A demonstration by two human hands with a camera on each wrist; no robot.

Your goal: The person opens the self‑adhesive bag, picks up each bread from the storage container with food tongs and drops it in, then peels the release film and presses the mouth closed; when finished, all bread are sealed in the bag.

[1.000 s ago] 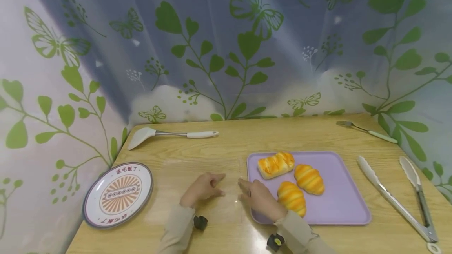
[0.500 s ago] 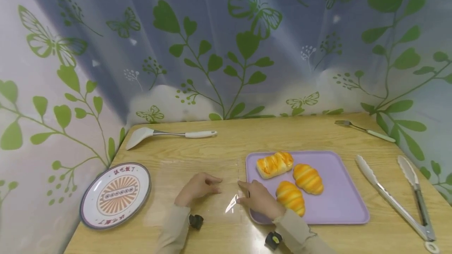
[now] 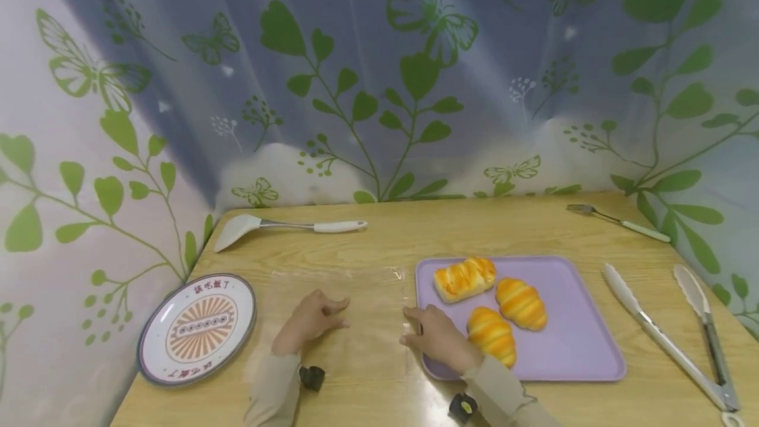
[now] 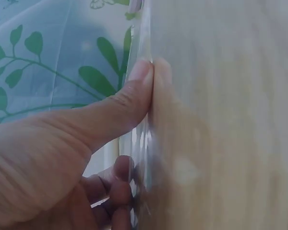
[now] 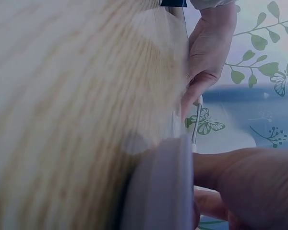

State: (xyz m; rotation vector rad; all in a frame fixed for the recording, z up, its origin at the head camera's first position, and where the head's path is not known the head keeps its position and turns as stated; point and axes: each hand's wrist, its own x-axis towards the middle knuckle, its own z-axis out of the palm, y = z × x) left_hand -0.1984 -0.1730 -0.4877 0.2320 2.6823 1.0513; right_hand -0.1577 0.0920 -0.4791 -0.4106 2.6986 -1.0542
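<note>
A clear plastic sheet [image 3: 373, 288] lies flat on the wooden table; whether it is a bag or a single layer I cannot tell. My left hand [image 3: 311, 320] rests on it left of its middle, index finger and thumb apart. In the left wrist view, the thumb of that left hand [image 4: 105, 115] presses the film. At the sheet's right edge, my right hand [image 3: 440, 336] touches down with index fingertip and thumb apart, its back over the lilac tray [image 3: 572, 328]. In the right wrist view the rim of the tray [image 5: 161, 187] partly hides its fingers.
Two croissants [image 3: 520, 303] and a bread loaf [image 3: 464, 279] sit on the tray's left half. A patterned plate [image 3: 198, 321] stands on the left. At the back lie a white spatula [image 3: 290, 224] and a fork [image 3: 617, 221]. Tongs [image 3: 670, 338] lie on the right.
My left hand has slid leftward across the plastic, away from the right hand. The right hand has stayed near the sheet's right edge. More of the film between them shows flat.
</note>
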